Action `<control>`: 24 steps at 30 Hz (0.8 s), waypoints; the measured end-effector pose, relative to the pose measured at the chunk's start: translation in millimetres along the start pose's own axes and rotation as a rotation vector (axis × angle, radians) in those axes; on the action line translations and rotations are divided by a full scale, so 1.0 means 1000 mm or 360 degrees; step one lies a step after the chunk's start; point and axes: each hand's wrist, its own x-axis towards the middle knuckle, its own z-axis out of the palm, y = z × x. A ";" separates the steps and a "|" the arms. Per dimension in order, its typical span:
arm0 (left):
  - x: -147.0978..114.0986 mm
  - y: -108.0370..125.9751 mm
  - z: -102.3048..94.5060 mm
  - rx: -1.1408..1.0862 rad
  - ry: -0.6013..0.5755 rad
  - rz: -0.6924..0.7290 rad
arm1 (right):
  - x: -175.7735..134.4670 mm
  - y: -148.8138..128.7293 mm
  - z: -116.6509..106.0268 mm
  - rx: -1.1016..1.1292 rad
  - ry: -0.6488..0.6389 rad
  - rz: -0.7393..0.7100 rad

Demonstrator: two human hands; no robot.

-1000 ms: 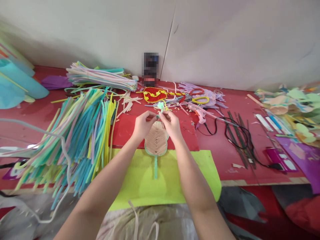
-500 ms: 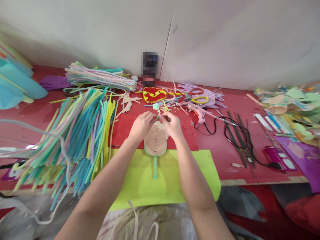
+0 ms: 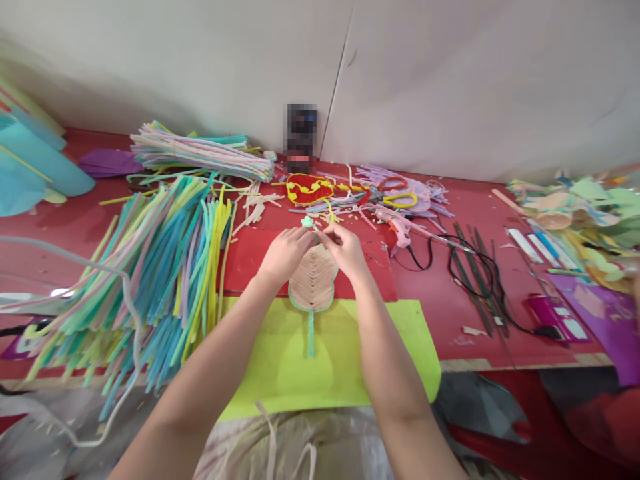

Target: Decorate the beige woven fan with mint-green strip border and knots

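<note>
Over red tabletop (image 3: pixel 430 283), left hand (image 3: pixel 286 253) and right hand (image 3: pixel 345 249) pinch a small mint-green fuzzy flower (image 3: pixel 307 221) by its stem, probably for fine control, near a beige, green-edged, leaf-shaped fan (image 3: pixel 313 281).

We lose the mint pipe-cleaner flower's (image 3: pixel 307 221) lower end in the right hand's (image 3: pixel 343 251) fingertips; left hand's (image 3: pixel 286 255) grip unclear to us. Hands cover the beige fan's (image 3: pixel 313 283) top. Dark upright object (image 3: pixel 301 137) pixelated. Blue roll (image 3: pixel 55 160) cut by left edge, purple sheet (image 3: pixel 607 327) by right.
</note>
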 end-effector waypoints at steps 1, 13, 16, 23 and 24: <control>0.000 0.000 0.000 -0.0007 -0.0006 0.0004 | 0.000 0.001 -0.001 -0.0003 -0.0022 -0.0001; 0.001 0.000 0.002 0.0039 -0.0031 -0.0036 | -0.001 0.001 -0.001 -0.0180 0.0017 -0.0085; 0.001 0.001 0.003 0.0068 -0.0069 -0.0028 | -0.001 0.001 0.000 -0.0192 0.0018 -0.0086; 0.002 0.000 0.006 0.0046 -0.0094 -0.0036 | -0.002 -0.002 -0.001 -0.0250 0.0000 -0.0104; 0.002 0.000 0.007 0.0038 -0.0093 -0.0029 | -0.002 -0.003 -0.001 -0.0257 -0.0001 -0.0113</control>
